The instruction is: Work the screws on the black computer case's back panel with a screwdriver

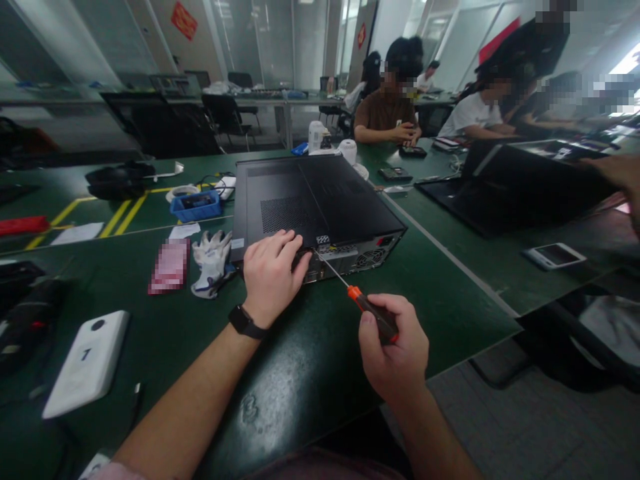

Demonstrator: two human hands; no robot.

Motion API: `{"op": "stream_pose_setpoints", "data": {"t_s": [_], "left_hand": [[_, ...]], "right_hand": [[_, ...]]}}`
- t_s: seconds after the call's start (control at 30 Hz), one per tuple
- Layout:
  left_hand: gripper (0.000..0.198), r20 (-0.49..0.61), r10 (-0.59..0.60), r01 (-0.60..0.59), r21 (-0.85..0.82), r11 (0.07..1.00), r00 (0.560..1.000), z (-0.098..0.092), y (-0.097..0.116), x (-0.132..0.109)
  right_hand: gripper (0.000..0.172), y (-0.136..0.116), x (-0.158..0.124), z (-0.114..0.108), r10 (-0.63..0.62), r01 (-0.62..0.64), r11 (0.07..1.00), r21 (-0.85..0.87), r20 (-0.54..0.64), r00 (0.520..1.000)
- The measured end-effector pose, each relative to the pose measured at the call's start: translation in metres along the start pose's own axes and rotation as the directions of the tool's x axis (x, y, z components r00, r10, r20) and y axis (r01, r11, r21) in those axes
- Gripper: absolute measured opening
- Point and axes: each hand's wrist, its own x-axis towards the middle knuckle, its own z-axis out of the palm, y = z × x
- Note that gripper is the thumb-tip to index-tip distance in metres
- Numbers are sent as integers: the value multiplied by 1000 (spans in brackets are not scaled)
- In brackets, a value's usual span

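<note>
A black desktop computer case (320,200) lies flat on the green table (280,373), its rear panel facing me. My left hand (273,273) rests on the near left corner of the case, fingers curled over the top edge and the rear panel. My right hand (395,347) is closed round the black and orange handle of a screwdriver (350,290). Its thin shaft runs up and left, and the tip touches the rear panel just beside my left fingertips. A black watch sits on my left wrist.
White work gloves (213,260) and a blue parts tray (196,205) lie left of the case. A white device (87,363) sits near left. A phone (554,255) and another dark case (515,187) lie right. Several people sit at the far side.
</note>
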Motion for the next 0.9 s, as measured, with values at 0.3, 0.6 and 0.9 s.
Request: {"op": "stream_pose_setpoints", "data": {"t_s": [0.3, 0.6, 0.9], "left_hand": [[28, 16, -22, 22, -9, 1000, 1000, 0, -1, 0], [28, 11, -14, 14, -10, 1000, 1000, 0, 0, 0], [27, 12, -14, 14, -6, 1000, 1000, -1, 1, 0]], "right_hand": [[14, 4, -1, 2, -4, 4, 1000, 14, 6, 1000], [18, 5, -4, 2, 3, -3, 1000, 3, -17, 1000], [18, 8, -8, 8, -47, 47, 999, 0, -66, 997]]}}
